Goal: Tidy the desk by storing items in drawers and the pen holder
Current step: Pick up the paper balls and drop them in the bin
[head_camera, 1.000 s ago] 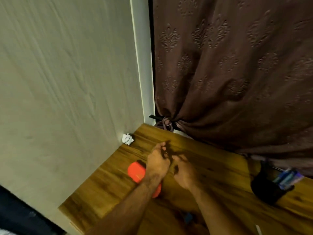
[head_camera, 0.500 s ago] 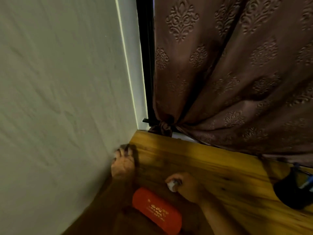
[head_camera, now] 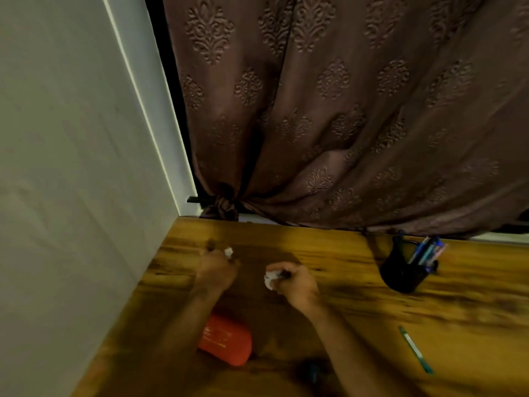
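Head view: on the left we see a pale wall (head_camera: 71, 167), and next to it our left hand (head_camera: 216, 269) sits low over the wooden desk (head_camera: 343, 296) with its fingers curled around a small white paper ball (head_camera: 228, 251), while an orange case (head_camera: 226, 340) lies on the desk under that arm. Our right hand (head_camera: 296, 285) is closed tight on a bigger paper wad (head_camera: 270, 277) and a thin dark stick that we cannot make out. Farther right a green pen (head_camera: 415, 349) lies flat on the desk, and a black pen holder (head_camera: 403, 266) with blue pens (head_camera: 428, 250) stands near the brown curtain (head_camera: 343, 110).
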